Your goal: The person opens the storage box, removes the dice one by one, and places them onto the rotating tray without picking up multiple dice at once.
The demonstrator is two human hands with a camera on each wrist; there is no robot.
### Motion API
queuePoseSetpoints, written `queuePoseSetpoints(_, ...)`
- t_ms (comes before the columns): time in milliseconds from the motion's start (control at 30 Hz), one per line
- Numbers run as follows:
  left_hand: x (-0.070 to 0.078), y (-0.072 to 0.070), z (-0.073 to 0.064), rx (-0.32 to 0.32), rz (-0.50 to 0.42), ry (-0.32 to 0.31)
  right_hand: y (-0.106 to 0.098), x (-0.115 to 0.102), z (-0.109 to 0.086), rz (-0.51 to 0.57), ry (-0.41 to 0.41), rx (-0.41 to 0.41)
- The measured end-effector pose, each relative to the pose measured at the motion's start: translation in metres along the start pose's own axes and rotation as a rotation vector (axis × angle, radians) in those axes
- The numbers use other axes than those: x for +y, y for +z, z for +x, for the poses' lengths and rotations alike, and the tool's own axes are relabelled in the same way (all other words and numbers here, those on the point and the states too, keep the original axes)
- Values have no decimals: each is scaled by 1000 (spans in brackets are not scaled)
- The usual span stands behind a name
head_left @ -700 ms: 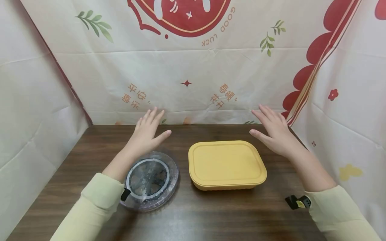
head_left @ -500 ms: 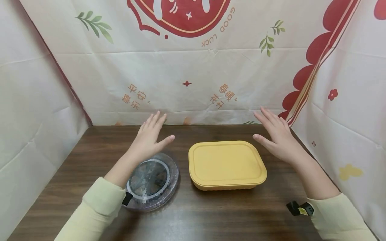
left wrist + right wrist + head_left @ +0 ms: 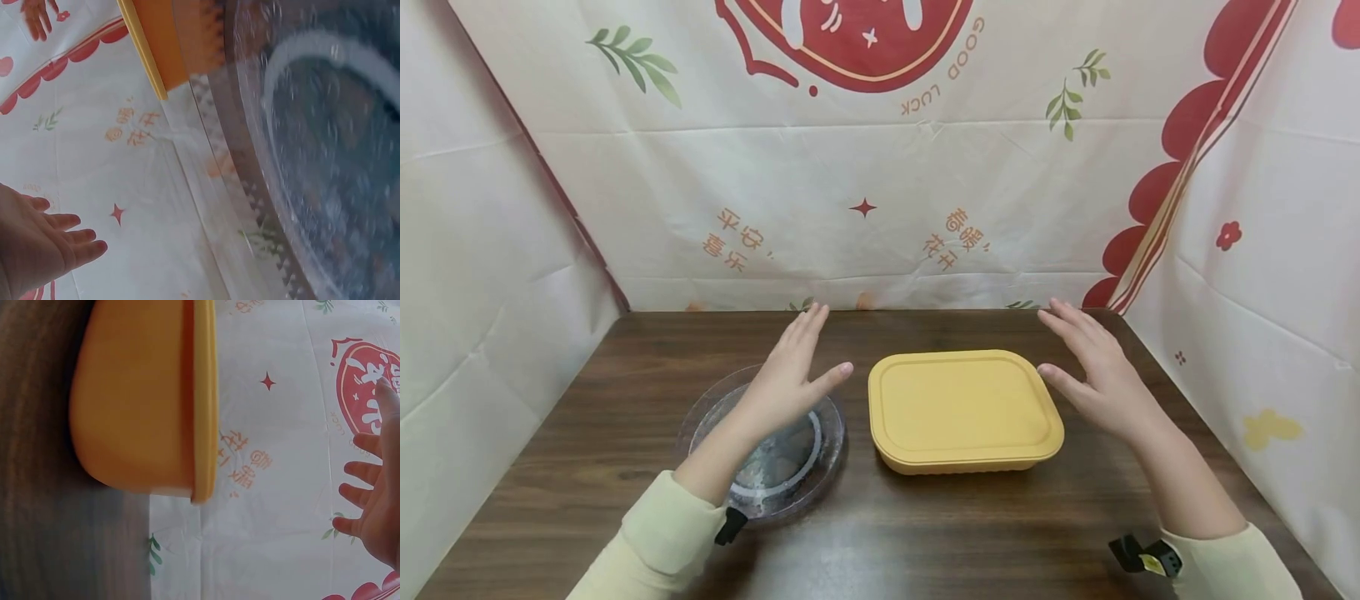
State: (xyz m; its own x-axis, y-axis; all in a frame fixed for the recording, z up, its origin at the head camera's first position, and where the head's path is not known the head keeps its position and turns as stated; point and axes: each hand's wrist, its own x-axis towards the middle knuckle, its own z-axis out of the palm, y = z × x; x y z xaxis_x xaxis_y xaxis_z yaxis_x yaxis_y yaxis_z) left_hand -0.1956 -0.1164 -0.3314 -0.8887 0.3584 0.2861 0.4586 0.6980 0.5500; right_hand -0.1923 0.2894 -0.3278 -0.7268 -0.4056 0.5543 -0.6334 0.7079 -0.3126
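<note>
A yellow rectangular lidded box [image 3: 966, 408] sits on the brown wooden table, its rim and side large in the right wrist view. To its left lies a round clear plastic container [image 3: 775, 467] with a pale ring on its top; my left forearm covers part of it. My left hand [image 3: 786, 375] hovers over that container's far side, fingers straight and thumb spread, holding nothing. Beside the box's right end is my right hand [image 3: 1101, 379], fingers extended and thumb toward the box, likewise holding nothing. The left wrist view shows the clear container [image 3: 337, 156] close up.
The wooden table [image 3: 587, 417] is bordered by a white printed cloth [image 3: 850, 167] at the back and on both sides. Small black wrist cameras [image 3: 1146, 557] are worn at the sleeve cuffs.
Both hands have come nearer to me and lower, the left also shifting right toward the box. The box and the round container stay in place.
</note>
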Motion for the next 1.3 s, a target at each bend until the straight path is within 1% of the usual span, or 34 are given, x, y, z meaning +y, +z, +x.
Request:
queuePoseSetpoints(67, 2, 4, -3, 8, -30, -4, 1, -1, -4, 6, -6, 2)
queuePoseSetpoints(167, 4, 11, -9, 20, -69, -8, 2, -4, -10, 18, 8, -3)
queuePoseSetpoints(300, 6, 23, -18, 13, -138, -21, 5, -7, -20, 45, 32, -9)
queuePoseSetpoints(467, 10, 37, -28, 14, -260, -41, 10, -10, -31, 60, 2, -7)
queuePoseSetpoints(600, 13, 47, -34, 29, -297, -40, 14, -11, -39, 58, -9, -12)
queuePoseSetpoints(700, 15, 55, -37, 32, -325, -50, 16, -11, -44, 65, 10, -19)
queuePoseSetpoints(933, 22, 70, -42, 7, -444, -109, 24, -8, -57, 95, -19, -23)
queuePoseSetpoints(1133, 25, 79, -44, -14, -506, -121, 29, -7, -65, 97, -11, -46)
queuePoseSetpoints(1233, 26, 84, -45, -27, -535, -150, 31, -6, -67, 102, -10, -55)
queuePoseSetpoints(1300, 27, 88, -45, -17, -547, -173, 31, -6, -68, 107, -3, -60)
